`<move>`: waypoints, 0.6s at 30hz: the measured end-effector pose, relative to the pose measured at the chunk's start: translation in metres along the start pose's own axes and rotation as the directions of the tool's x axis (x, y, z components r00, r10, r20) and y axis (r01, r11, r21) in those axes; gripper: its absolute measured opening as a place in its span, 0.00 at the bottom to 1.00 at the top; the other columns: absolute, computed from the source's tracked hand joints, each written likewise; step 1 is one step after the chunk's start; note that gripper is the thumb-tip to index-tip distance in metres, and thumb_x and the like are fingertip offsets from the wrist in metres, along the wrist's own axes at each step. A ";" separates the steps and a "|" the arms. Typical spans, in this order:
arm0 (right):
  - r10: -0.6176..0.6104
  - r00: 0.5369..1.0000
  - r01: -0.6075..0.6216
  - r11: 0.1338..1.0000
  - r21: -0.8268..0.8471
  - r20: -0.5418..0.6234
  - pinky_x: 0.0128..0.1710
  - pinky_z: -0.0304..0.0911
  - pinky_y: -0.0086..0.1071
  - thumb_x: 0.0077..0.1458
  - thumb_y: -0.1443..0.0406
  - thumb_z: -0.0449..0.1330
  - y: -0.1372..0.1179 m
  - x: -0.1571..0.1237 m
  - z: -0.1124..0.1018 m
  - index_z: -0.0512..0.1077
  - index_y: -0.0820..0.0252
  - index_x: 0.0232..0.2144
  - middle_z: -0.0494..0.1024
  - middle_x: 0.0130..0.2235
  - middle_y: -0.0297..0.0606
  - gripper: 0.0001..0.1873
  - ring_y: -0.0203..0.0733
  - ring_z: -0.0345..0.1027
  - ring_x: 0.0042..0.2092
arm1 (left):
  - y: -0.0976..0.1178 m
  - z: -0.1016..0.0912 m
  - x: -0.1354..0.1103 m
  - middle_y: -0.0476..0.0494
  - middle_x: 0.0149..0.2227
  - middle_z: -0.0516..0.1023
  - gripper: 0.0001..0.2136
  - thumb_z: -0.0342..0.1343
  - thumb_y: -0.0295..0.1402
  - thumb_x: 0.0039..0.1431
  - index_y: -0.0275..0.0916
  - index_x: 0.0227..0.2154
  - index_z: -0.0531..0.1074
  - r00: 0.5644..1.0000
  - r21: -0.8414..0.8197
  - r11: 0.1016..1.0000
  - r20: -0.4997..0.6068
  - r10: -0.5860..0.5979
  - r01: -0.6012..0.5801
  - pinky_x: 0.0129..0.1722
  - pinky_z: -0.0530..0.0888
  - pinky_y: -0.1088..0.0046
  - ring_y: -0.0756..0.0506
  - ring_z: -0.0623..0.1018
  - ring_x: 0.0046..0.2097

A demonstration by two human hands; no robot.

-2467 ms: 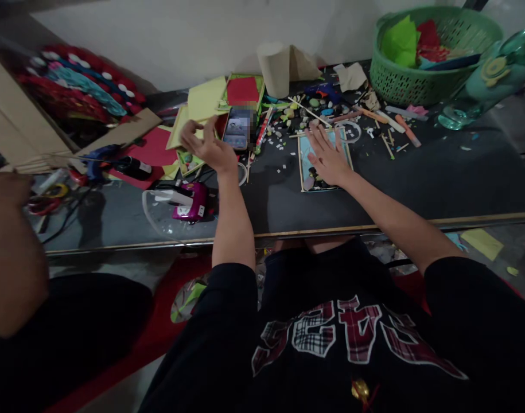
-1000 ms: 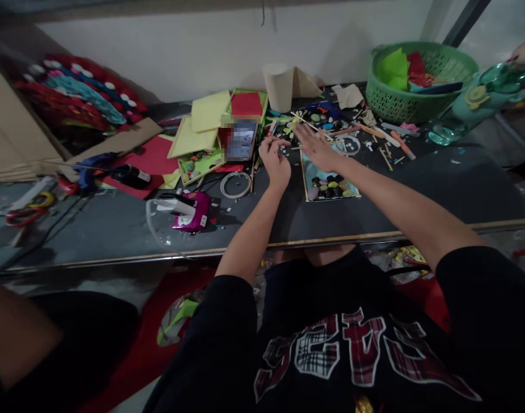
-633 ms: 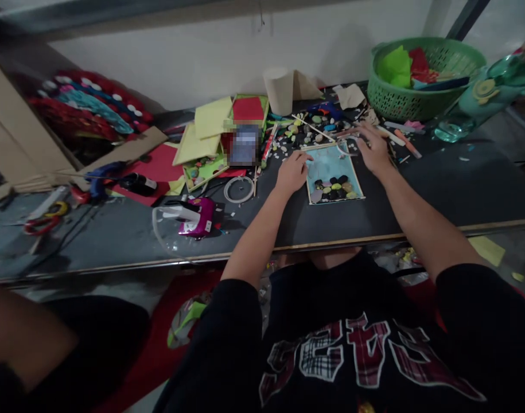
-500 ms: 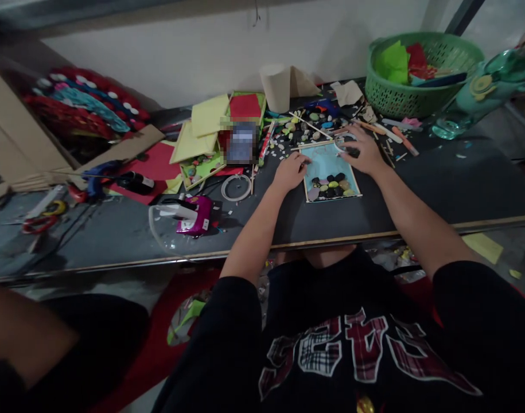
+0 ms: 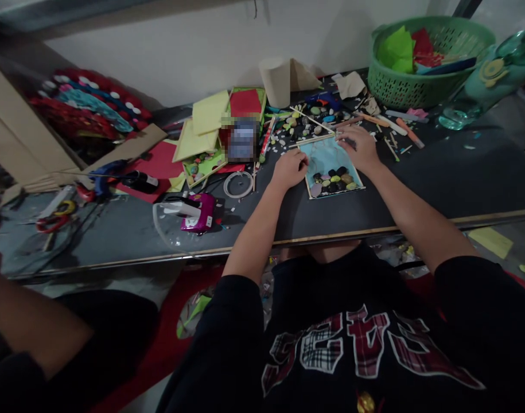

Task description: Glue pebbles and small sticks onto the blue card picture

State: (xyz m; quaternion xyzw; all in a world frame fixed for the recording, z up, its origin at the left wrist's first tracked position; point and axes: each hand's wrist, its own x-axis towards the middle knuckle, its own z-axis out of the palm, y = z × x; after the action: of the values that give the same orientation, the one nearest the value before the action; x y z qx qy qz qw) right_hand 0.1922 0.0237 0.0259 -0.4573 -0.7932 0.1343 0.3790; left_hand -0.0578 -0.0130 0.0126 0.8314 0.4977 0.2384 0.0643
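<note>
Between my hands lies a small pebble picture (image 5: 333, 163): a light blue sheet edged with thin wooden sticks. Black, yellow-green, brown and grey pebbles (image 5: 334, 182) are gathered along its near end. My left hand (image 5: 290, 167) is closed at its left edge, fingers curled inward and partly hidden. My right hand (image 5: 360, 148) grips the far right corner, thumb and fingertips close together on the stick border. A thin stick (image 5: 311, 119) lies slanted just beyond the far edge, among loose pebbles (image 5: 293, 123).
A green basket (image 5: 411, 94) and a clear bottle (image 5: 460, 109) stand at the right. Markers (image 5: 411, 133) lie before them. Leftward are stacked yellow panels (image 5: 208, 115), a purple device (image 5: 198, 213), a tape roll (image 5: 238, 184) and glue gun (image 5: 105, 175). A neighbour's arm (image 5: 38, 327) shows lower left.
My right hand has closed its spread fingers at the picture's far right corner. The pale ring by those fingers no longer shows. My left hand stays at the left edge; the view has shifted slightly.
</note>
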 end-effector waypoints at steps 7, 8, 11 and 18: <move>0.109 0.984 -0.141 0.959 0.245 0.142 0.48 0.75 0.48 0.48 0.43 0.67 -0.031 -0.007 0.016 0.83 0.57 0.36 0.83 0.39 0.45 0.25 0.53 0.79 0.40 | -0.013 0.000 0.001 0.38 0.41 0.80 0.09 0.51 0.24 0.57 0.40 0.34 0.75 0.990 0.056 0.996 -0.133 -0.056 0.064 0.50 0.74 0.57 0.37 0.78 0.47; 0.094 0.974 -0.145 0.958 0.247 0.208 0.47 0.75 0.48 0.46 0.44 0.68 -0.034 -0.007 0.016 0.83 0.57 0.35 0.84 0.37 0.45 0.25 0.53 0.79 0.39 | -0.016 0.000 0.001 0.38 0.41 0.79 0.09 0.51 0.24 0.57 0.40 0.33 0.75 0.984 0.048 0.995 -0.164 -0.075 0.084 0.51 0.73 0.56 0.37 0.77 0.47; 0.013 0.943 -0.082 0.977 0.196 0.332 0.45 0.74 0.47 0.48 0.48 0.68 -0.036 -0.007 0.015 0.84 0.55 0.33 0.84 0.35 0.43 0.19 0.52 0.79 0.39 | -0.021 0.001 0.000 0.38 0.40 0.78 0.09 0.50 0.24 0.57 0.41 0.32 0.75 0.965 -0.009 0.993 -0.237 -0.113 0.114 0.54 0.72 0.55 0.37 0.75 0.49; -0.085 0.929 0.061 0.995 0.080 0.360 0.47 0.70 0.48 0.58 0.52 0.60 -0.029 -0.005 0.009 0.84 0.52 0.37 0.84 0.38 0.40 0.17 0.51 0.77 0.42 | -0.025 0.006 0.001 0.38 0.44 0.77 0.09 0.49 0.25 0.60 0.41 0.35 0.75 0.955 -0.097 0.984 -0.242 -0.170 0.150 0.58 0.71 0.55 0.37 0.74 0.52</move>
State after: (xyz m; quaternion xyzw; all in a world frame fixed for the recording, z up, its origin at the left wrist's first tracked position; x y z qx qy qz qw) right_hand 0.1690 0.0053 0.0334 -0.3819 -0.8610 0.2289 0.2461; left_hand -0.0742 0.0007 -0.0009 0.7485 0.5580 0.3544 0.0526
